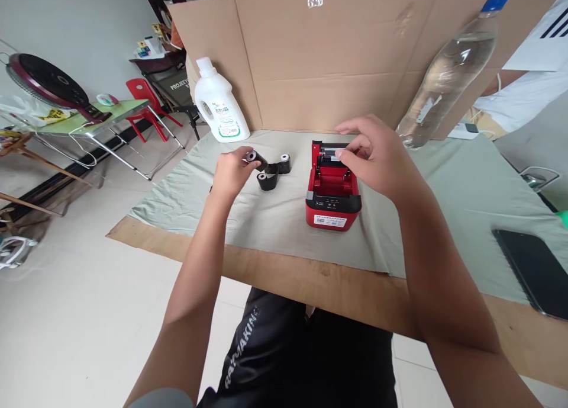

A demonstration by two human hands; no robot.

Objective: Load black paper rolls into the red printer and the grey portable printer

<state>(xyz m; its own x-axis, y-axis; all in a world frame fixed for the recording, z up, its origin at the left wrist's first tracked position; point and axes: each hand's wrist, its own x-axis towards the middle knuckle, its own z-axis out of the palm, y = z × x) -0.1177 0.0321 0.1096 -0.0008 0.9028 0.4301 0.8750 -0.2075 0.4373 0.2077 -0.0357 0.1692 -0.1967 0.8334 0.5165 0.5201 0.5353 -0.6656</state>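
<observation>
The left hand (235,172) is pinching a small black roll (256,158) between thumb and fingers, holding it just above the pale cloth (266,230). A near black roll (267,182) and a far black roll (284,163) are resting beside it, left of the red label printer (333,185). The printer is standing near the middle of the cloth, its button panel (335,203) facing the near side and its lid (316,153) standing raised at the far side. The right hand (373,153) is bending over that lid, its index finger stretching away to the left and the other fingers curling; I cannot tell whether the thumb and fingertips are pinching the lid or only meeting it.

Careful handling here is probably depending on a light grip toward the roll's ends, since squeezing the dark wrap could be creasing or loosening it. Black material is appearing to run between the rolls, so lifting slowly is likely sparing it a snag. At the printer, the right hand is best steadying the lid without leaning on it, as pressing hard could be straining the hinge or tipping the body.
</observation>
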